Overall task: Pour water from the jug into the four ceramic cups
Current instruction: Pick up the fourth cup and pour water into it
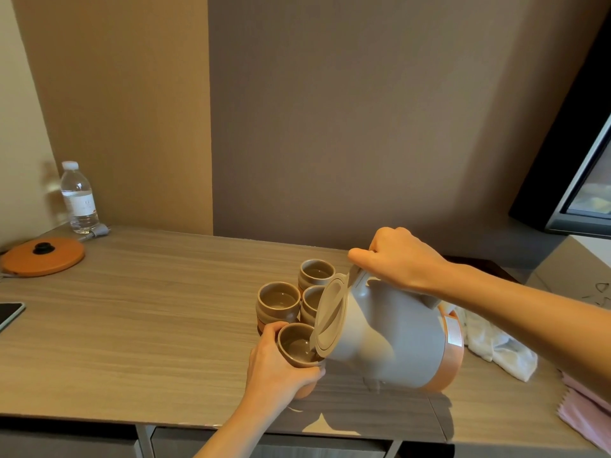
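Your right hand point(403, 259) grips the tilted jug point(390, 342), your left hand point(277, 368) clasps the near cup point(294, 345) at its spout, three cups point(279, 299) behind.

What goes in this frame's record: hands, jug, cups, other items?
left hand: grips near cup
right hand: grips jug by its handle
jug: tilted, spout over near cup
near cup: water inside
other cups: back cup, left cup, middle cup, upright, clustered on table
also: bottle, orange disc, phone, cloth
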Action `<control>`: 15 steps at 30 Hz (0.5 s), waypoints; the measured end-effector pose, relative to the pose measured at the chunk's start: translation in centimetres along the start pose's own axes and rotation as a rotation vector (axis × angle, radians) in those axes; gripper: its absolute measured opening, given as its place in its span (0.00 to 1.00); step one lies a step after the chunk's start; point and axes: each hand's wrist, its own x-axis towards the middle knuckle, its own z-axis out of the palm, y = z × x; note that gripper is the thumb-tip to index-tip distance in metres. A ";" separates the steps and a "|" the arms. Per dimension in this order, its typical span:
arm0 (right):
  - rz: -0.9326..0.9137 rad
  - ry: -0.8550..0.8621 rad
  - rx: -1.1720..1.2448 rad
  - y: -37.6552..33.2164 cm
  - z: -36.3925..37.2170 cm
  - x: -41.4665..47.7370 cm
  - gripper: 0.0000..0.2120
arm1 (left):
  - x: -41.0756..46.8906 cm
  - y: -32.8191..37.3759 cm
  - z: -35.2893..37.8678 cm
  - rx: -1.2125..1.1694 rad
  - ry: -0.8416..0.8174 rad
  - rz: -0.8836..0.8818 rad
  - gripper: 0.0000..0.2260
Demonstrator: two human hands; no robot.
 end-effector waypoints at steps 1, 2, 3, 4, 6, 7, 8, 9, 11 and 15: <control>0.001 -0.001 -0.002 0.0 0.0 0.0 0.24 | 0.0 0.0 0.0 0.000 0.001 -0.001 0.34; 0.003 -0.001 -0.002 0.1 0.0 0.0 0.24 | 0.0 0.0 0.1 0.000 0.001 0.000 0.34; 0.005 0.001 -0.002 0.1 0.0 0.0 0.24 | 0.0 0.1 0.1 -0.002 0.003 -0.001 0.34; 0.007 0.006 0.001 0.2 0.1 0.0 0.24 | 0.0 0.1 0.1 -0.008 0.004 -0.001 0.34; 0.010 0.020 0.014 0.4 0.1 0.0 0.24 | -0.1 0.3 0.0 -0.015 0.006 -0.005 0.34; 0.011 0.029 0.021 0.5 0.1 -0.1 0.24 | -0.1 0.3 0.0 -0.017 0.008 -0.009 0.34; 0.016 0.038 0.032 0.7 0.1 -0.1 0.25 | -0.2 0.4 0.0 -0.020 0.010 -0.011 0.35; 0.021 0.048 0.046 0.8 0.0 -0.2 0.25 | -0.2 0.5 -0.1 -0.027 0.013 -0.014 0.35; 0.034 0.069 0.082 1.4 0.0 -0.4 0.26 | -0.4 0.8 -0.3 -0.045 0.022 -0.016 0.35; 0.065 0.093 0.175 2.7 0.0 -0.7 0.25 | -0.5 1.6 -0.8 -0.054 0.024 -0.016 0.37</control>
